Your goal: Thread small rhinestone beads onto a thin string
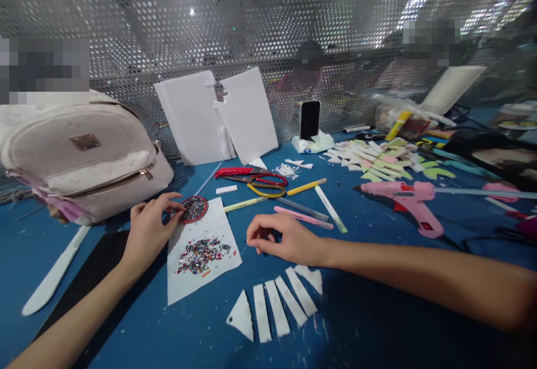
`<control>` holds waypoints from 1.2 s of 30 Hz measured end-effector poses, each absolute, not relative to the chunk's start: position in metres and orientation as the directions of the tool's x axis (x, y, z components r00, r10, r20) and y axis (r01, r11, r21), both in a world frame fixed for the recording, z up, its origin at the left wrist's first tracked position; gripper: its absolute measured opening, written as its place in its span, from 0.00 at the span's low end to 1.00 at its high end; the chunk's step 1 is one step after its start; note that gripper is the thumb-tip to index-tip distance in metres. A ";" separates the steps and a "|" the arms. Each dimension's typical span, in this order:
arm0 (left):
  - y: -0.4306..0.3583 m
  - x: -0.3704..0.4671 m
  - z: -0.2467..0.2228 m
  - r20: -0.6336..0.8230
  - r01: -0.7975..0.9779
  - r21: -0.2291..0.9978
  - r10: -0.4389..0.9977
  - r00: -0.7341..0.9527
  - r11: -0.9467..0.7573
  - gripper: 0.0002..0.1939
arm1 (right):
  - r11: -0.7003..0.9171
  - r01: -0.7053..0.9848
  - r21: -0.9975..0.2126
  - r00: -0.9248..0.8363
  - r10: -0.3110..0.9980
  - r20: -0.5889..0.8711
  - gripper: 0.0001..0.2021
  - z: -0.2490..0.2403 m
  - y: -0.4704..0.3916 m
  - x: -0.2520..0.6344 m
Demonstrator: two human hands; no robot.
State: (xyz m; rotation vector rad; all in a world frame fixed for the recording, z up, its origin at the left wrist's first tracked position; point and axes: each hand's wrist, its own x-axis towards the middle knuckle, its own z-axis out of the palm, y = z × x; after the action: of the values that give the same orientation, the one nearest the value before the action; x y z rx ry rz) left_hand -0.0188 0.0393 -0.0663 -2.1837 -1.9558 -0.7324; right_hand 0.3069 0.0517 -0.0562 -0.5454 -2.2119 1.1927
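My left hand (156,221) pinches the edge of a small round red-rimmed dish (194,209) full of multicoloured glittery bits. The dish rests at the top of a white paper sheet (176,282), where a loose heap of similar bits (203,254) lies spread. To the right of the sheet my right hand (287,237) hovers low over the table, thumb and fingertips together; whatever they hold is too small to make out. Below it lie several white strips (277,306) in a fanned row, between a triangular piece with a dark dot (242,317) and a notched end piece (311,278).
A pale backpack (96,162) stands left, near a white plastic knife (59,274). Red-handled scissors (251,178), markers (304,218) and a pink glue gun (403,195) lie on the blue table. White boards (188,117), a phone (309,120) and cut pieces (377,159) are farther back.
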 end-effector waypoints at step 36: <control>0.034 -0.010 -0.058 0.398 0.917 0.333 0.914 0.077 -0.222 0.15 | 0.507 0.109 -0.855 -0.767 0.590 0.252 0.08 -0.055 0.051 0.307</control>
State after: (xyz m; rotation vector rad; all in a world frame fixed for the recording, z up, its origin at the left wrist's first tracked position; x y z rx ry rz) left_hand -0.0103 0.0344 -0.0576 -2.3018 -1.9569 -0.8451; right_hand 0.3072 0.0513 -0.0552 -0.5706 -2.2277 1.2119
